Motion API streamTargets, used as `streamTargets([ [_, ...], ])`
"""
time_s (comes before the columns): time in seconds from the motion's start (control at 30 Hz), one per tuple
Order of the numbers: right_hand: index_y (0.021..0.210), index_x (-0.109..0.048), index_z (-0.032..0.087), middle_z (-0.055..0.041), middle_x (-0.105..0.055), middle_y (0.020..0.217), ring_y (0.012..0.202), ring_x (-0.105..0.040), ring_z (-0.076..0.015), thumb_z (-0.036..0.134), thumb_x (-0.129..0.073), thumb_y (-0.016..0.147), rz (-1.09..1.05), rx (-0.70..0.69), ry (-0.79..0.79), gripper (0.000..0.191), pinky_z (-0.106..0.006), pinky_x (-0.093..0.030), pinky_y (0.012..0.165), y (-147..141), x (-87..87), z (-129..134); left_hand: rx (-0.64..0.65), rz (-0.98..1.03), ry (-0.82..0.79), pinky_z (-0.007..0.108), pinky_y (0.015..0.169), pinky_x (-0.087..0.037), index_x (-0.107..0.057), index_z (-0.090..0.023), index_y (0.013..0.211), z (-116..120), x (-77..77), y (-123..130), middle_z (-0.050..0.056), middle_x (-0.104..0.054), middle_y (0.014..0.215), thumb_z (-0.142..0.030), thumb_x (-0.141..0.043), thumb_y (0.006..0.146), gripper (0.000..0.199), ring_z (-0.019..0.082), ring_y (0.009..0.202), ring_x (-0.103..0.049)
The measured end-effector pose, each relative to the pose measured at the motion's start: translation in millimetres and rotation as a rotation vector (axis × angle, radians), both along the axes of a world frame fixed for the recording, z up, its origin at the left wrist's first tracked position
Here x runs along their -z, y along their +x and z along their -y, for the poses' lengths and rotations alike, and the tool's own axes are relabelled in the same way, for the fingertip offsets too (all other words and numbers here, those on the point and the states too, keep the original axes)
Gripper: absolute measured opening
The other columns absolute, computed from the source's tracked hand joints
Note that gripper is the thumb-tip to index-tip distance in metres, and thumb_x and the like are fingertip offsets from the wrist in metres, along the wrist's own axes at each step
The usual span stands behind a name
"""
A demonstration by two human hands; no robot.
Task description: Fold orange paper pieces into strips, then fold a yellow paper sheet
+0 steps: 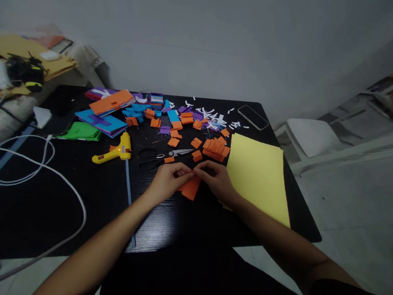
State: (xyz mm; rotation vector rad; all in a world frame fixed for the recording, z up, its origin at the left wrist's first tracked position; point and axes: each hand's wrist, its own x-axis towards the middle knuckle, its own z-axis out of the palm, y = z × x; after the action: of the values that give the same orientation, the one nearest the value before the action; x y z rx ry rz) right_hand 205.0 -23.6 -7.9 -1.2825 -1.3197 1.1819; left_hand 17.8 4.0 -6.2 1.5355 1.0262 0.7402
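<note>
Both hands meet at the middle of the black table (pixel 101 197). My left hand (pixel 172 179) pinches something orange between thumb and fingers. My right hand (pixel 215 178) pinches close by, its fingertips nearly touching the left ones. Below the fingertips lies a piece of orange paper (pixel 191 189), partly covered by the left hand. What exactly sits between the fingertips is small and mostly hidden, but it looks like orange paper. Just beyond the hands lie open scissors (pixel 179 152) with black handles, a small orange strip (pixel 169 160) and a pile of folded orange paper pieces (pixel 215 149).
A yellow glue gun (pixel 116 151) with a long glue stick lies at left. Yellow paper sheets (pixel 259 174) lie by my right forearm. Behind are white scraps (pixel 216 118), a phone (pixel 253 117) and coloured paper envelopes (pixel 112 103). A white cable (pixel 79 199) loops at far left.
</note>
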Motion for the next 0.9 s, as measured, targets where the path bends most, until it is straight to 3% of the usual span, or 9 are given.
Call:
streamTargets([
  [0.9,0.082,-0.073,0.021,-0.0014,-0.072,0.080,0.075,-0.063,-0.0183,0.041,-0.071,0.085,0.039,-0.040,-0.022,0.020,-0.031,-0.051,0.073,2.2,-0.1,-1.2,-0.024,0.026,-0.011,0.022,0.047,-0.035,-0.071,-0.016,0.083,-2.5,-3.1,-1.1,-0.003,-0.057,0.057,-0.045,-0.070,0.086,0.029,0.011,0.049,-0.050],
])
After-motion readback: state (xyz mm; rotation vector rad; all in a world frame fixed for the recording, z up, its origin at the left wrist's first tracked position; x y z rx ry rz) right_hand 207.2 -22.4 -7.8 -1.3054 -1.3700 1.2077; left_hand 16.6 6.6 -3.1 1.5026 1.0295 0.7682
